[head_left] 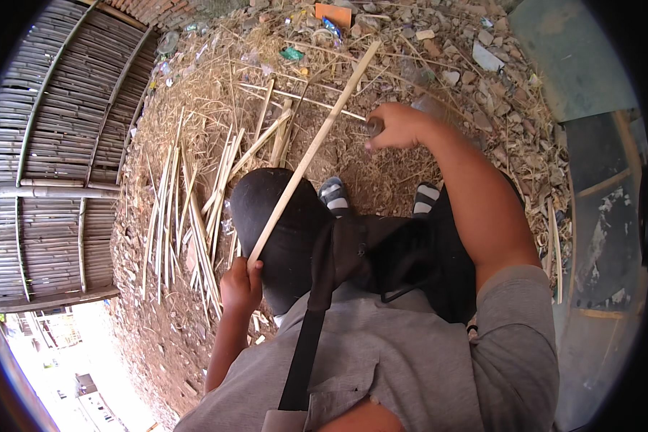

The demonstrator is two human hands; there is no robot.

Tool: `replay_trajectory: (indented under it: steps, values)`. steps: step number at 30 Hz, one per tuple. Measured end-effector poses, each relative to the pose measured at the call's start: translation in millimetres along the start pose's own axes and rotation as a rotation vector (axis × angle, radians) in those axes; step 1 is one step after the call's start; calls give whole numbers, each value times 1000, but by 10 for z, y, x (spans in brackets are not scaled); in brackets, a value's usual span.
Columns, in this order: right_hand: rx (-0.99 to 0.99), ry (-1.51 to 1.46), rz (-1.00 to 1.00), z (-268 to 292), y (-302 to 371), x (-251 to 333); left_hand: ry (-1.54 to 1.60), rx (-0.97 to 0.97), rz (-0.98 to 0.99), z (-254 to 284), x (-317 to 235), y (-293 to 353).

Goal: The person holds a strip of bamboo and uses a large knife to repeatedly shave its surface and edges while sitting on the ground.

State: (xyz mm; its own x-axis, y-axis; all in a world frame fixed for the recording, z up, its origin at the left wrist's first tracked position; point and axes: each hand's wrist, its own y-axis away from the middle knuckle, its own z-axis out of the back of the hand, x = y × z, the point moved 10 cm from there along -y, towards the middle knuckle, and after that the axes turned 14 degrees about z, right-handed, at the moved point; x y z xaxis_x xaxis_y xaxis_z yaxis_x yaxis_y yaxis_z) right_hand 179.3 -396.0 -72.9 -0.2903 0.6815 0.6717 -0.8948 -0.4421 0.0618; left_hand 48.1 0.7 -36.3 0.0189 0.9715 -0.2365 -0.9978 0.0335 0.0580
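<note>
Bamboo strip (314, 151) slants up & right across our L knee (266, 198); can't tell if it touches the knee. Our L hand (241, 286) grips the strip's near end, thumb pressed on it. Our R hand (399, 124), just right of the strip's upper half, is closed on a short dark handle (374, 127); a thin pale length shows btwn handle & strip, blade or stick, can't tell. Left of the strip we've a heap of loose strips (203, 255) on dirt & dry straw, w/ a bamboo wall (57, 122) beyond. Orange block (333, 14) sits past the strip's far end, nr rubble.
</note>
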Motion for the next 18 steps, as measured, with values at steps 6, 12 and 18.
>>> replay_trajectory:
  steps: [6, 12, 18]
  values:
    - [-86, 45, -24, 140, -44, 164, -26, -55, 4, 26, 27, 10]
    - [-78, 11, -79, 106, 49, -190, 1, -50, -19, -19, 21, -25]
    - [-28, 18, -60, 118, -41, 301, -17, -32, 9, 56, 60, 1]
